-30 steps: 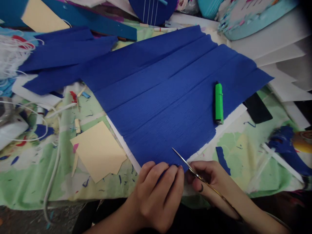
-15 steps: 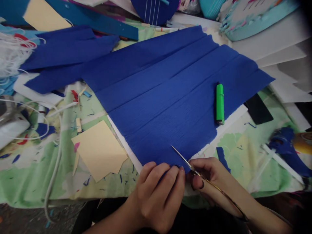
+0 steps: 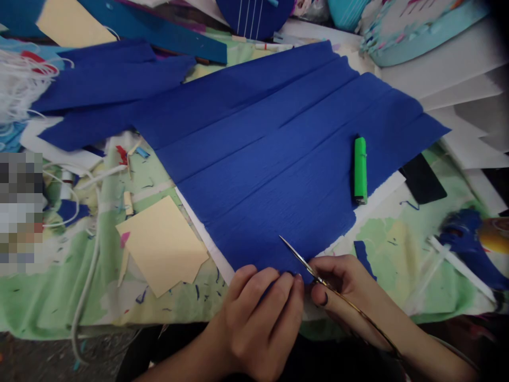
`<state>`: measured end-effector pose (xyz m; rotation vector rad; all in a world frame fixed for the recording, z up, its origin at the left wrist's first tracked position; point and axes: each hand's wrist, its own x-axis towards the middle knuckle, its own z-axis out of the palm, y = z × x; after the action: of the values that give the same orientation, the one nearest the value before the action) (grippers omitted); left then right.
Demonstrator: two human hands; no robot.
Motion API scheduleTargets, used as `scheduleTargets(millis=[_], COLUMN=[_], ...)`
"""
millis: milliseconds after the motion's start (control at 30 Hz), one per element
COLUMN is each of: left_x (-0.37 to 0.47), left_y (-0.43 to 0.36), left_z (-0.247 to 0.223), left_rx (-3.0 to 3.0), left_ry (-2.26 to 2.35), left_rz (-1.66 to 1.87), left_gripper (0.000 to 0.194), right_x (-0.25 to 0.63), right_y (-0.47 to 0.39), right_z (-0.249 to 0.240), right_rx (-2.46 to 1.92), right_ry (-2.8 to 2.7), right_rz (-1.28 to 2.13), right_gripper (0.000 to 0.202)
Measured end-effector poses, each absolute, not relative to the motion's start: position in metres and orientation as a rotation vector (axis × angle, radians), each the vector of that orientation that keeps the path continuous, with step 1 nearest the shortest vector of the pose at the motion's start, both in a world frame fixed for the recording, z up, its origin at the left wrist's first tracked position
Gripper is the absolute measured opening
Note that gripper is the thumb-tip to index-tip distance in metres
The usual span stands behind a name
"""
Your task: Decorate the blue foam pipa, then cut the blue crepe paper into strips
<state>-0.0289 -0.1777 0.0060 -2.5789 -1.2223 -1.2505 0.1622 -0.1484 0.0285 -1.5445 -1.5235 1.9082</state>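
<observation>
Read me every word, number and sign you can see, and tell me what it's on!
There are none that I can read.
Orange thing at the right edge: any markings are too blurred to read.
White stick near the top: too small to tell.
Green thing on the blue sheet: no writing I can make out.

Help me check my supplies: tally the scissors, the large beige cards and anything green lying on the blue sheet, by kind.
Scissors, in the right hand: 1
Large beige cards, one near, one far: 2
Green item, on the blue sheet: 1
Total: 4
</observation>
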Motion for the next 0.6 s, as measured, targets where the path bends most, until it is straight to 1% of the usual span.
scheduleTargets(millis=[167, 367, 500, 600], left_x=[-0.0279, -0.0289, -0.0288, -0.0283], left_y=[-0.1801, -0.1793, -0.1755, -0.1751], left_z=[0.0068, 0.0079, 0.0021, 0.0008], left_rx=[-2.6, -2.63, -2.555, -2.564], left_ry=[-1.326, -1.304, -1.196, -1.225], left_rz=[-1.261, -1.229, -1.288, -1.295], left_gripper=[0.017, 0.016, 0.017, 0.017], right_x=[0.161, 0.159, 0.1564, 0.1558], right_y=[-0.1476, -0.146, -0.1434, -0.1428], right_z=[0.0297, 0.0328, 0.0352, 0.0346], right_rx=[-1.558, -1.593, -1.679, -1.722], right_ry=[-1.535, -1.554, -1.62, -1.638], right_rz=[1.899, 1.873, 1.811, 1.795], right_gripper=[0.052, 0.05, 0.047, 0.047])
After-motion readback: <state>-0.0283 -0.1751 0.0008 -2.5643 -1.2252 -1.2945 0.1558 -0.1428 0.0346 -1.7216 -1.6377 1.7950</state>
